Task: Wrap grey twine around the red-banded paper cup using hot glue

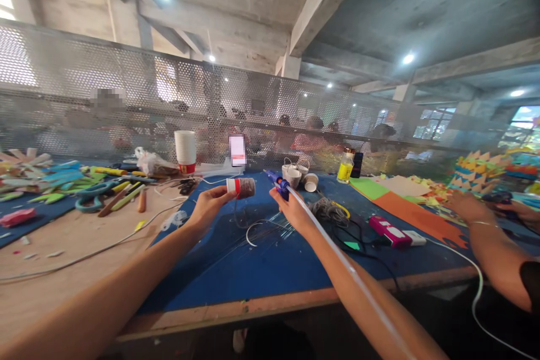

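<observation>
My left hand (210, 203) is closed around a small paper cup (240, 187) wrapped partly in brown twine, held on its side above the blue mat (261, 261). My right hand (291, 208) grips a blue glue gun (277, 181) whose nozzle points left toward the cup, a short gap away. A long clear glue stick (337, 253) runs back from the gun along my right forearm. A loop of twine (257, 230) trails from the cup onto the mat.
A stack of white cups (185, 150), scissors (90, 194), coloured paper strips, small cups (301, 177), a yellow bottle (345, 167), a twine bundle (331, 209) and a pink power strip (390, 232) lie around. Another person's hands (485, 205) work at the right. A mesh screen stands behind.
</observation>
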{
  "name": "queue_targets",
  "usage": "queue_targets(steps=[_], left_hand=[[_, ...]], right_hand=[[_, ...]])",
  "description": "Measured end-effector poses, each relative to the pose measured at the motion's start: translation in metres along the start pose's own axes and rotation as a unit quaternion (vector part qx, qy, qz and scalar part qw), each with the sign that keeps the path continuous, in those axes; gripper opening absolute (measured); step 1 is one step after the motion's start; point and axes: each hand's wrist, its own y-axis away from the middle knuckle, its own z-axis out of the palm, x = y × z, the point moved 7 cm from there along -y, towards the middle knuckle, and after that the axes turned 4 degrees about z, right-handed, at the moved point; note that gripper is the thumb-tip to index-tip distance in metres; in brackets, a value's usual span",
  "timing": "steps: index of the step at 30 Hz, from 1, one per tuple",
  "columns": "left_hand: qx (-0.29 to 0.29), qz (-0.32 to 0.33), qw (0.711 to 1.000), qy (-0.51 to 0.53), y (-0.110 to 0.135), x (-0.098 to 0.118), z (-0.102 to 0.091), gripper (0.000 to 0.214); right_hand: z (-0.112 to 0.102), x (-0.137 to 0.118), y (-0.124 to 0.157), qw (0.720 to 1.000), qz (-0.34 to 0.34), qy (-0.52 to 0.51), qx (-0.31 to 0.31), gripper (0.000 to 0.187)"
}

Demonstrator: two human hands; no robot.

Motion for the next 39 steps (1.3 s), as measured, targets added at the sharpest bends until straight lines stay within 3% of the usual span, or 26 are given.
queue_targets(steps=[4, 9, 17, 28, 39], left_hand=[[-0.014, 0.008, 1.0, -0.012, 0.005, 0.009, 0.005, 0.042], [-0.014, 0.012, 1.0, -0.017, 0.007, 0.014, 0.008, 0.047], [-0.015, 0.033, 0.999, -0.037, 0.005, 0.015, 0.009, 0.04], [-0.012, 0.038, 0.998, -0.05, 0.004, 0.013, 0.007, 0.039], [-0.007, 0.04, 0.998, -0.055, 0.004, 0.015, 0.006, 0.037]], right_hand=[[0.008, -0.012, 0.01, 0.998, 0.006, -0.028, -0.055, 0.047], [0.015, -0.023, 0.017, 0.996, -0.016, -0.044, -0.078, 0.044], [0.016, -0.029, 0.018, 0.992, -0.08, -0.076, -0.063, 0.039], [0.013, -0.029, 0.017, 0.994, -0.098, 0.024, -0.03, 0.039], [0.012, -0.032, 0.018, 0.991, -0.118, 0.054, -0.03, 0.037]])
